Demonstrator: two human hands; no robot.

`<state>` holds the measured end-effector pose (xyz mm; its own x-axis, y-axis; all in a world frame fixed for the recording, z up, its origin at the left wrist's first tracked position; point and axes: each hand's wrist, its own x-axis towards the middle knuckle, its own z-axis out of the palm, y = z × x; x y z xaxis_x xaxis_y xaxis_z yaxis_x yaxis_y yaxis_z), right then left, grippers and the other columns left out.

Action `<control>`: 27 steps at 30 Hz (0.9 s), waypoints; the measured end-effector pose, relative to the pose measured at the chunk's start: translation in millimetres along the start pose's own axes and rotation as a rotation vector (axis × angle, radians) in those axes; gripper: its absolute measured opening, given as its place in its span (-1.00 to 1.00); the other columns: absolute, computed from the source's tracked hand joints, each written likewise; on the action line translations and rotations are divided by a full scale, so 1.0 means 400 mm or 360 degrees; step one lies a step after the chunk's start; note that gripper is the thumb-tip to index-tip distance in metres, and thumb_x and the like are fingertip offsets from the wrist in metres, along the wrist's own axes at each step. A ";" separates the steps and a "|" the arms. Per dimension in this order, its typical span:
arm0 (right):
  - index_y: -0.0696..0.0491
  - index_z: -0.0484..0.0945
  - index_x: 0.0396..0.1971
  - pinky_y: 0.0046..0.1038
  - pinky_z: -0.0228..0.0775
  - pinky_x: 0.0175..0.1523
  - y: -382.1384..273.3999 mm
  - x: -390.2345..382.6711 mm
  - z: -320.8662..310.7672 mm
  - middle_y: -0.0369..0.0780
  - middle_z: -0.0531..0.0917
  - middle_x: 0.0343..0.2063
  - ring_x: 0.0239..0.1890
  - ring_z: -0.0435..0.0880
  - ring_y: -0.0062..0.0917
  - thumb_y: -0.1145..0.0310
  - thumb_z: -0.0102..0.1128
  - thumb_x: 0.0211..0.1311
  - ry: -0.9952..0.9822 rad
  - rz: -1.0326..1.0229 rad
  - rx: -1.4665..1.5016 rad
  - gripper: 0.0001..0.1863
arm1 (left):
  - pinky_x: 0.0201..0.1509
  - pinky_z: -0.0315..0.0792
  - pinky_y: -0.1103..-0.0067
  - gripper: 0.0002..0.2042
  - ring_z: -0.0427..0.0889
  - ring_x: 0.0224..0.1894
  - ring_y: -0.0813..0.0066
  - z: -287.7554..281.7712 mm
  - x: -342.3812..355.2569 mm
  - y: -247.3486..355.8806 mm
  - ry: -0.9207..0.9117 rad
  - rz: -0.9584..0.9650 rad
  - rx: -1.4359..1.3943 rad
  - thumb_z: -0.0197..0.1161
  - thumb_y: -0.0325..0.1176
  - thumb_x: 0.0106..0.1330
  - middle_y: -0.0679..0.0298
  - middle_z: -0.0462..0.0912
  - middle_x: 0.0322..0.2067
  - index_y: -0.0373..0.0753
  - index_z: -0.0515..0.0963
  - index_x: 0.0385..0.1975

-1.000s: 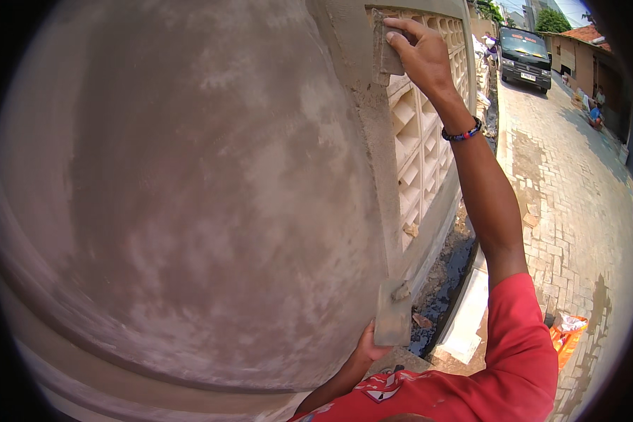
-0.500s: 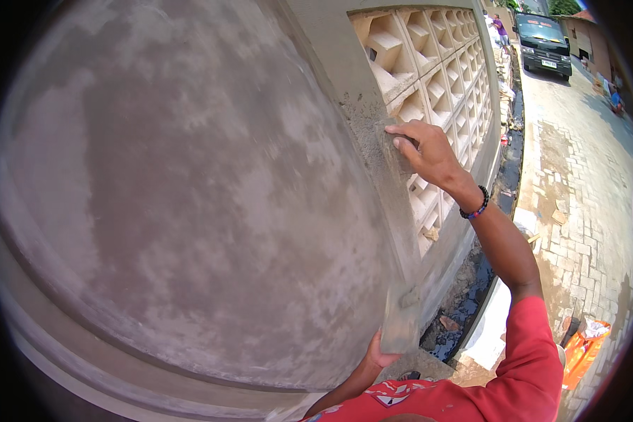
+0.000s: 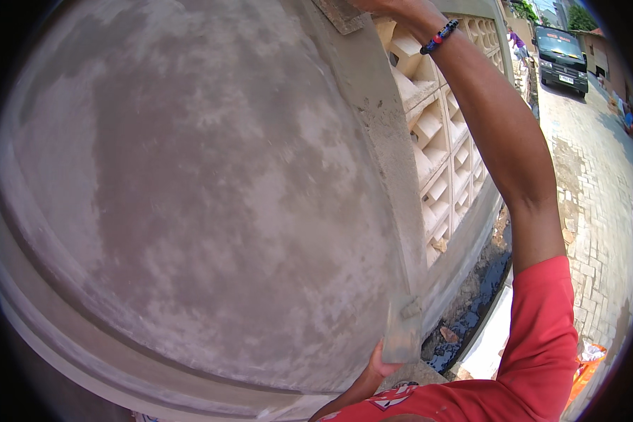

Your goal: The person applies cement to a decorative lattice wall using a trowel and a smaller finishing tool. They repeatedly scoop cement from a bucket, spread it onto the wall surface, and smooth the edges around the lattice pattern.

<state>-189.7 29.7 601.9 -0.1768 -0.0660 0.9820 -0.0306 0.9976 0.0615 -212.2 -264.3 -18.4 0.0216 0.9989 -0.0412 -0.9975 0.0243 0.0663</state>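
My right hand (image 3: 394, 7) is raised at the top edge of the picture, partly cut off. It grips a flat, rectangular plastering float (image 3: 340, 14), grey with mortar, which lies at the upper part of the plastered strip (image 3: 380, 133) beside the block openings. Low down, my left hand (image 3: 381, 360) holds the bottom end of a flat grey board (image 3: 401, 341). A small lump of mortar (image 3: 410, 308) sits near the board's upper end. Most of the left fingers are hidden behind the board. A broad wall of patchy grey plaster (image 3: 225, 183) spreads left of both hands.
Pale ventilation blocks (image 3: 432, 130) fill an opening right of the strip. A ditch with dark water (image 3: 464, 309) runs along the wall's foot. Beyond lie a paved lane (image 3: 591, 232), a dark parked vehicle (image 3: 561, 60), an orange bag (image 3: 587, 369) and people farther off.
My right hand has moved up along the strip with the float, from mid-height to the top edge. The left hand and board have stayed nearly in place.
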 end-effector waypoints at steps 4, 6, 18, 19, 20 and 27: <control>0.11 0.62 -0.22 -0.39 0.43 -0.09 -0.026 -0.317 0.076 -0.10 0.64 -0.30 -0.27 0.61 -0.28 0.49 0.05 0.11 -0.0023 -0.0045 -0.0055 -0.76 | 0.26 0.22 0.29 -0.51 0.43 0.12 0.24 -0.024 0.007 0.000 0.0053 -0.0044 -0.0075 -0.02 -0.11 0.25 0.14 0.45 0.08 -0.26 0.36 0.11; 0.13 0.62 -0.24 -0.37 0.41 -0.10 -0.043 -0.487 0.059 -0.10 0.62 -0.39 -0.30 0.60 -0.25 0.51 0.07 0.07 -0.0365 0.0215 0.0212 -0.76 | 0.24 0.24 0.27 -0.53 0.42 0.13 0.24 0.013 0.009 0.002 0.0066 -0.0051 -0.0040 -0.03 -0.14 0.26 0.15 0.44 0.09 -0.24 0.36 0.12; 0.11 0.61 -0.19 -0.44 0.44 -0.14 0.035 -0.001 -0.117 -0.09 0.68 -0.36 -0.30 0.64 -0.37 0.45 0.00 0.04 0.0025 0.0141 -0.0027 -0.68 | 0.25 0.23 0.25 -0.53 0.40 0.14 0.19 0.003 0.051 0.027 -0.0096 -0.0171 -0.0078 -0.06 -0.17 0.26 0.12 0.42 0.11 -0.28 0.35 0.12; 0.10 0.61 -0.18 -0.44 0.44 -0.15 0.065 0.005 -0.116 -0.09 0.68 -0.37 -0.31 0.64 -0.38 0.45 0.00 0.05 0.0061 0.0038 -0.0060 -0.68 | 0.25 0.23 0.25 -0.53 0.40 0.14 0.19 0.007 0.066 0.042 -0.0098 -0.0195 -0.0070 -0.06 -0.17 0.26 0.12 0.41 0.11 -0.28 0.35 0.12; 0.10 0.61 -0.18 -0.45 0.44 -0.16 0.083 -0.018 -0.037 -0.09 0.68 -0.38 -0.32 0.64 -0.39 0.44 -0.01 0.05 0.0031 -0.0044 -0.0003 -0.68 | 0.23 0.25 0.28 -0.54 0.43 0.11 0.23 -0.001 0.050 0.021 0.0027 -0.0099 -0.0031 -0.05 -0.16 0.26 0.13 0.44 0.08 -0.27 0.36 0.11; 0.10 0.62 -0.22 -0.41 0.43 -0.13 -0.015 -0.511 0.049 -0.13 0.62 -0.43 -0.36 0.60 -0.33 0.46 0.11 0.08 -0.0422 0.0207 0.0186 -0.76 | 0.19 0.31 0.35 -0.57 0.49 0.05 0.30 0.029 0.042 -0.005 0.0204 -0.0055 0.0100 -0.01 -0.17 0.26 0.17 0.51 0.02 -0.27 0.40 0.06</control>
<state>-172.8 36.7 397.4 -0.4364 0.0443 0.8987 -0.1011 0.9901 -0.0978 -209.3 -247.2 -7.5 0.0432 0.9842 -0.1714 -0.9900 0.0652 0.1249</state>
